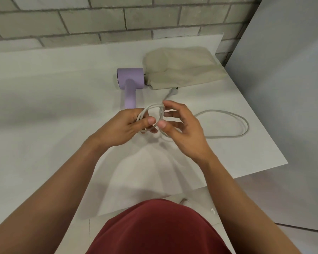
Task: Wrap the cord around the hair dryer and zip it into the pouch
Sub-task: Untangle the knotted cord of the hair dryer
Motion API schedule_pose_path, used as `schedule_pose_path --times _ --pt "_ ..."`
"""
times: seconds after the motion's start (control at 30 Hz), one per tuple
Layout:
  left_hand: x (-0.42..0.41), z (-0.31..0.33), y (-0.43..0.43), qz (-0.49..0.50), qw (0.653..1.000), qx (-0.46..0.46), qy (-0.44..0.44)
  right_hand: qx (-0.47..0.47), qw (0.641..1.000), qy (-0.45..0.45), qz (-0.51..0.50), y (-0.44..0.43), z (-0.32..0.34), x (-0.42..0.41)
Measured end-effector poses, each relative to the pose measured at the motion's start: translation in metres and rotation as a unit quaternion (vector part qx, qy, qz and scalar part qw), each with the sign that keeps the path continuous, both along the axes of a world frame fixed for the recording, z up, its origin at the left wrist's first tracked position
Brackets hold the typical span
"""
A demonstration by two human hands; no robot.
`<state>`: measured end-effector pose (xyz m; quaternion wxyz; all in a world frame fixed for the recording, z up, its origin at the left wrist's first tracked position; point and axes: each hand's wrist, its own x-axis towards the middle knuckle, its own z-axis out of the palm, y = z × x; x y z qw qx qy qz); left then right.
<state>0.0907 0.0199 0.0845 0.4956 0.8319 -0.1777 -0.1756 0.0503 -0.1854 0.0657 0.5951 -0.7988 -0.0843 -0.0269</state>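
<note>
Tabletop (44, 107) wide left; cord (228, 114) nears right edge.

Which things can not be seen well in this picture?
Head view only:
- Pouch zipper: not visible, so open or closed is unclear.
- Hair dryer nozzle end: hidden against the pouch.
- Cord coil: partly covered by left hand and right hand.
- Plug: too small to read.

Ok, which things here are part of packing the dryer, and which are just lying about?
For the job: purple hair dryer, white cord, beige pouch, left hand, right hand.
Lying about: small white scrap on the floor.
</note>
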Motion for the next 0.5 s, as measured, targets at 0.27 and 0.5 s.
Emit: schedule_pose_path --times 0.27,0.5 --pt "-0.001 -0.006 0.018 0.015 0.998 -0.057 0.018 0.023 0.998 0.000 -0.065 -0.001 0.000 0.009" --pt "-0.001 0.002 0.032 0.002 0.999 -0.049 0.020 0.051 0.994 0.090 0.028 0.000 0.011 0.016"
